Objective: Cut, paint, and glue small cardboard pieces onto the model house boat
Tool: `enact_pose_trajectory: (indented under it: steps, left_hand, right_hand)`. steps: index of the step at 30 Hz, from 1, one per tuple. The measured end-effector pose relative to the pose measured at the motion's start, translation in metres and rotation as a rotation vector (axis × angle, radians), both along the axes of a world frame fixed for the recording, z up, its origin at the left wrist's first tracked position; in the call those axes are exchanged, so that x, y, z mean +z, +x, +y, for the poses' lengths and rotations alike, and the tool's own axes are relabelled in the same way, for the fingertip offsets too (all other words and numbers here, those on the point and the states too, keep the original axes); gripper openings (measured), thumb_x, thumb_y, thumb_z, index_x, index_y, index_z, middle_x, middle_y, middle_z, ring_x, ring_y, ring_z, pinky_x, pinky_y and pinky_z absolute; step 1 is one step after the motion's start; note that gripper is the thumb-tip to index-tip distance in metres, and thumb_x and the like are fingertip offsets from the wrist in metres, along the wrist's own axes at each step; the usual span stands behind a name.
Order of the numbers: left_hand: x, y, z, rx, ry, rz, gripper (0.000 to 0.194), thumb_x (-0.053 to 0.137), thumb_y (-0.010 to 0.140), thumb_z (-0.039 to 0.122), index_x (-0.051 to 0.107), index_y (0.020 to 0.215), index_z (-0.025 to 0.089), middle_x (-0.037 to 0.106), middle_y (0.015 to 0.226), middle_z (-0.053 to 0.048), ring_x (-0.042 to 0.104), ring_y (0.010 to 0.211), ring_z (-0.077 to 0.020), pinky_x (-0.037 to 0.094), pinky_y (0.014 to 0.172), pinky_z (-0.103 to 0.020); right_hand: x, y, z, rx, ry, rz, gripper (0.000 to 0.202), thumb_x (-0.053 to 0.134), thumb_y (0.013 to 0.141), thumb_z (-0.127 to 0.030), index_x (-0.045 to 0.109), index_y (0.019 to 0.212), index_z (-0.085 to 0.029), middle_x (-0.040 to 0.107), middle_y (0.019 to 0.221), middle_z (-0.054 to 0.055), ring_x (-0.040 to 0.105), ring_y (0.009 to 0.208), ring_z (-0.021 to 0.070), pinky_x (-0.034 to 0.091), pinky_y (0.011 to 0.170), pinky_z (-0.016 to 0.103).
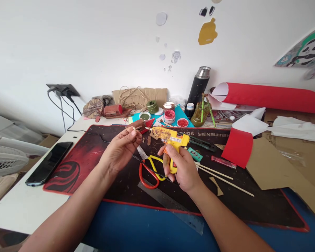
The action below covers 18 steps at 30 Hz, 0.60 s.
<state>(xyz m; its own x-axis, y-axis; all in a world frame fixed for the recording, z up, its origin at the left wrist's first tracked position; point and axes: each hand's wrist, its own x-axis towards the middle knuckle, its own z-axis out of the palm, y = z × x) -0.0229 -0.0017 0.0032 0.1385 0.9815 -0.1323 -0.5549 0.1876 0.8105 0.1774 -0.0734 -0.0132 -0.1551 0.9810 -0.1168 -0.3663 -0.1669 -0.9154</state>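
In my right hand [183,168] is a yellow glue gun [182,140], its barrel stained brown and its nozzle pointing left. My left hand [119,148] is closed in a pinch close to the nozzle tip; whatever sits between the fingertips is too small to make out. Just behind those fingers lies a brown roll [138,125] beside a red pointed piece [149,122]. Below the hands are scissors [149,184] with one red and one yellow handle. A clear ruler [170,204] lies across the front edge of the dark desk mat [94,171].
Paint jars [169,115] and a black thermos [198,85] stand along the wall. A phone [49,162] lies at left, near a fan [7,154]. Wooden sticks [225,178], red paper [237,147] and cardboard [273,164] are at right. A cable [94,133] crosses the mat.
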Motion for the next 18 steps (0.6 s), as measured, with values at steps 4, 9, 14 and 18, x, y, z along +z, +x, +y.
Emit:
enact_pose_trajectory:
  steps: [4, 9, 14, 18]
  left_hand:
    - [-0.0012, -0.0003, -0.0001, -0.028, -0.027, -0.028, 0.025, 0.099, 0.072, 0.017, 0.078, 0.085, 0.017, 0.078, 0.093, -0.005, 0.068, 0.075, -0.012, 0.059, 0.075, -0.022]
    - [-0.0002, 0.0021, -0.0022, -0.032, -0.04, -0.048, 0.029, 0.102, 0.068, 0.019, 0.076, 0.081, 0.017, 0.075, 0.086, -0.004, 0.068, 0.077, -0.0127, 0.06, 0.078, -0.022]
    - [-0.0009, 0.0042, -0.0038, -0.018, -0.02, -0.04, 0.027, 0.101, 0.069, 0.019, 0.077, 0.081, 0.015, 0.074, 0.08, -0.003, 0.068, 0.077, -0.013, 0.059, 0.079, -0.023]
    - [-0.0022, 0.0055, -0.0054, 0.001, -0.006, -0.01, 0.025, 0.101, 0.068, 0.018, 0.078, 0.078, 0.014, 0.075, 0.079, -0.004, 0.069, 0.076, -0.0129, 0.059, 0.078, -0.023]
  right_hand:
    - [-0.0005, 0.0001, 0.0004, 0.001, -0.002, 0.003, 0.057, 0.069, 0.091, -0.073, 0.071, 0.093, -0.016, 0.057, 0.049, -0.004, 0.042, 0.035, 0.0089, 0.032, 0.031, 0.018]
    - [-0.0008, 0.0003, 0.0004, 0.009, -0.006, 0.01, 0.056, 0.07, 0.092, -0.072, 0.071, 0.094, -0.016, 0.058, 0.049, -0.004, 0.043, 0.035, 0.0089, 0.032, 0.032, 0.018]
    - [0.0, -0.0004, -0.0002, 0.015, -0.018, 0.011, 0.059, 0.07, 0.09, -0.074, 0.071, 0.094, -0.016, 0.058, 0.049, -0.004, 0.042, 0.034, 0.0087, 0.031, 0.031, 0.018]
    - [0.0005, -0.0005, -0.0004, 0.014, -0.015, 0.008, 0.059, 0.07, 0.09, -0.074, 0.071, 0.094, -0.016, 0.058, 0.049, -0.004, 0.043, 0.035, 0.009, 0.031, 0.031, 0.018]
